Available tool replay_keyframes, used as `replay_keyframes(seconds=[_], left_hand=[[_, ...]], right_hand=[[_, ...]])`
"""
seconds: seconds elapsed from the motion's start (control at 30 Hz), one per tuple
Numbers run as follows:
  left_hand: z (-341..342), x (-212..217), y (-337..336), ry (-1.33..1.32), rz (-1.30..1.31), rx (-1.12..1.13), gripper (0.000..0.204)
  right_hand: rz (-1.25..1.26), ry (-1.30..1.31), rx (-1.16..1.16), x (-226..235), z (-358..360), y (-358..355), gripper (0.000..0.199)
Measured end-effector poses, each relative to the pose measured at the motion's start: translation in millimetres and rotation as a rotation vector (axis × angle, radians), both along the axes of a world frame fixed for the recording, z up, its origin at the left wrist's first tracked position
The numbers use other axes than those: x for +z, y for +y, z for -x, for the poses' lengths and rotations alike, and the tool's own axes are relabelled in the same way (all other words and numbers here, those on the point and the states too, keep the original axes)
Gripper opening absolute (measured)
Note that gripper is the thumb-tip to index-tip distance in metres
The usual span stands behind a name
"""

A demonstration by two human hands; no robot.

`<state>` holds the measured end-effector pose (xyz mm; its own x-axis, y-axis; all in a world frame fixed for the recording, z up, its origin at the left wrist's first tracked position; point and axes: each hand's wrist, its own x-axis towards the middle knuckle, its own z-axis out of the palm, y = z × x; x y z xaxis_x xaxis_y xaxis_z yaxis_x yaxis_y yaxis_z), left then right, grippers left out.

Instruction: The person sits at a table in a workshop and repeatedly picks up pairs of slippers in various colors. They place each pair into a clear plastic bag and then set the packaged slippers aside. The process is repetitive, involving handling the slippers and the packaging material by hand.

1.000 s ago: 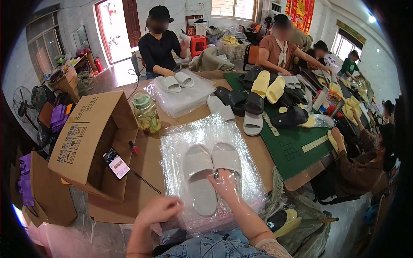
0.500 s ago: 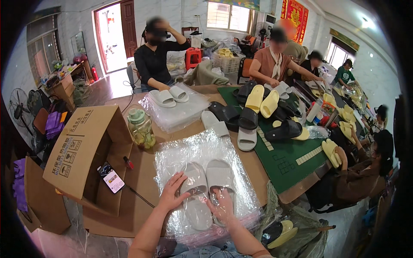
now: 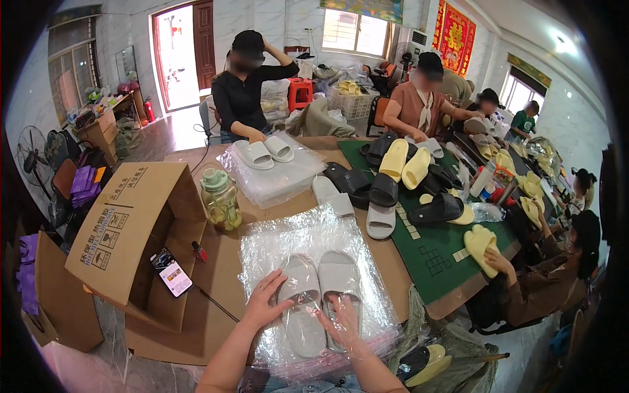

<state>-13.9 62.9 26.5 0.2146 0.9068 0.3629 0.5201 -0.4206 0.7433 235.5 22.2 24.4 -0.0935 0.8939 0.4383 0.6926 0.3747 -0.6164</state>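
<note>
A pair of light grey slippers (image 3: 319,288) lies side by side on a stack of clear plastic bags (image 3: 311,245) on the brown table in front of me. My left hand (image 3: 265,302) rests flat, fingers spread, on the left edge of the left slipper and the plastic beside it. My right hand (image 3: 342,322) lies flat on the heel of the right slipper, under or against clear plastic film. Neither hand grips anything.
An open cardboard box (image 3: 141,226) with a phone (image 3: 171,271) on its flap stands at my left. A jar (image 3: 219,198) sits behind the bags. Beyond lie another slipper pair (image 3: 264,152) on bags, loose dark, yellow and grey slippers (image 3: 393,180), a green mat (image 3: 436,245). Several people work around the table.
My left hand has moved up from the near edge onto the left slipper. The right hand slid a little down the right slipper. The view has tilted up slightly.
</note>
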Motion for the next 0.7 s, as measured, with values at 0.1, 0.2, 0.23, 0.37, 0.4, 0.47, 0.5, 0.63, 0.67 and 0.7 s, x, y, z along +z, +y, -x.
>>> replay_keyframes(seconds=[0.1,0.2,0.23,0.37,0.4,0.47,0.5,0.63,0.67,0.7], left_hand=[[1.0,-3.0,0.9,0.008,-0.006,0.005,0.071],[1.8,-4.0,0.5,0.013,-0.008,0.012,0.071],[1.4,-2.6,0.4,0.007,0.004,0.012,0.071],[0.0,-0.8,1.1,-0.01,0.021,0.006,0.072],[0.0,-0.5,0.7,-0.011,0.029,0.007,0.071],[1.6,0.3,-0.3,-0.012,0.045,0.012,0.071],[2.1,0.7,-0.4,-0.009,0.045,0.014,0.071],[1.5,1.1,0.7,-0.021,0.043,0.004,0.071],[0.5,0.6,0.9,-0.036,0.042,-0.002,0.071],[0.9,-1.1,0.4,-0.03,0.038,0.004,0.072]], right_hand=[[-0.015,-0.012,-0.018,2.2,2.0,-0.6,0.044],[0.036,-0.016,-0.015,-2.9,1.7,-0.8,0.048],[0.041,-0.012,-0.016,-3.6,1.3,-1.5,0.048],[0.077,-0.022,-0.016,-0.2,0.3,-1.7,0.047],[0.089,-0.031,-0.016,1.9,-0.2,-2.2,0.047],[-0.009,-0.062,0.03,7.0,-0.6,-3.0,0.051],[-0.059,-0.077,0.055,10.3,-0.3,-4.5,0.053],[0.049,-0.05,0.239,29.3,-10.9,-40.3,0.057],[0.068,-0.015,0.354,25.5,-19.7,-51.2,0.057],[0.09,0.022,0.475,29.9,-28.0,-59.5,0.057]])
